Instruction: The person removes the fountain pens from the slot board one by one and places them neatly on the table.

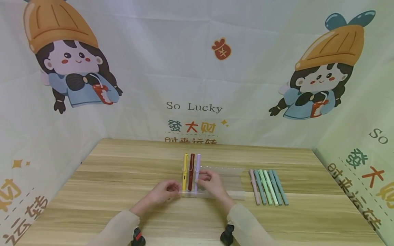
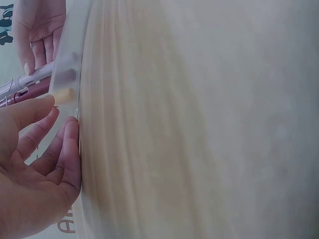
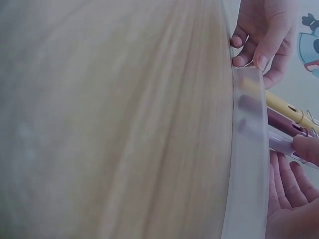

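Note:
A clear pouch (image 1: 231,181) lies on the table, its frosted lower strip (image 3: 246,184) covering the lower ends of a yellow pen (image 1: 184,172), a dark red pen (image 1: 191,172) and a lilac pen (image 1: 198,162) standing side by side. My right hand (image 1: 213,184) pinches the lilac pen between thumb and fingers; in the right wrist view its thumb lies on that pen. At the pouch's left lower corner, my left hand (image 1: 164,192) holds the edge between thumb and curled fingers, beside the yellow pen, as the left hand (image 2: 42,164) also shows in the left wrist view.
Several pens (image 1: 267,187) in pink, teal, green and blue lie in a row right of the pouch. The wooden table (image 1: 123,171) ends at a printed cloth (image 1: 194,78) behind and at both sides.

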Motion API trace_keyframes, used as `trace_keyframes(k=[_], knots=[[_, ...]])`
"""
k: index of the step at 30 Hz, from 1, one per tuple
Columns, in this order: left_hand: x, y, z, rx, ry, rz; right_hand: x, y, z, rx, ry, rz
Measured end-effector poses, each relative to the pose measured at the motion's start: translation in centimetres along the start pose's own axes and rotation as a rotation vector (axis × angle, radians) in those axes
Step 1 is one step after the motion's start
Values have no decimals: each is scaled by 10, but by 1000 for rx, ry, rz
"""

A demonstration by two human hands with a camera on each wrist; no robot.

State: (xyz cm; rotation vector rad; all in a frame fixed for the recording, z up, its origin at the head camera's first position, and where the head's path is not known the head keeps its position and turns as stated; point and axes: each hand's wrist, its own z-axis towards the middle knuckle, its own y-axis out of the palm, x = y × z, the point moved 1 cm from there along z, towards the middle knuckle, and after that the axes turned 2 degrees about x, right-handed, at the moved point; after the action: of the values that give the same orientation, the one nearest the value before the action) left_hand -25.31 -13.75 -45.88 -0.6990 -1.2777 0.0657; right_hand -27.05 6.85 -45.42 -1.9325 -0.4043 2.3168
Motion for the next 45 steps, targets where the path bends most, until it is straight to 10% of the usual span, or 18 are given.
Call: trace_keyframes(k=[32, 45], knots=[[-6, 2, 1, -11, -12, -7, -49, -19, -15, 49, -122, 21], [-7, 2, 1, -10, -28, 7, -15, -42, -7, 109, -87, 0]])
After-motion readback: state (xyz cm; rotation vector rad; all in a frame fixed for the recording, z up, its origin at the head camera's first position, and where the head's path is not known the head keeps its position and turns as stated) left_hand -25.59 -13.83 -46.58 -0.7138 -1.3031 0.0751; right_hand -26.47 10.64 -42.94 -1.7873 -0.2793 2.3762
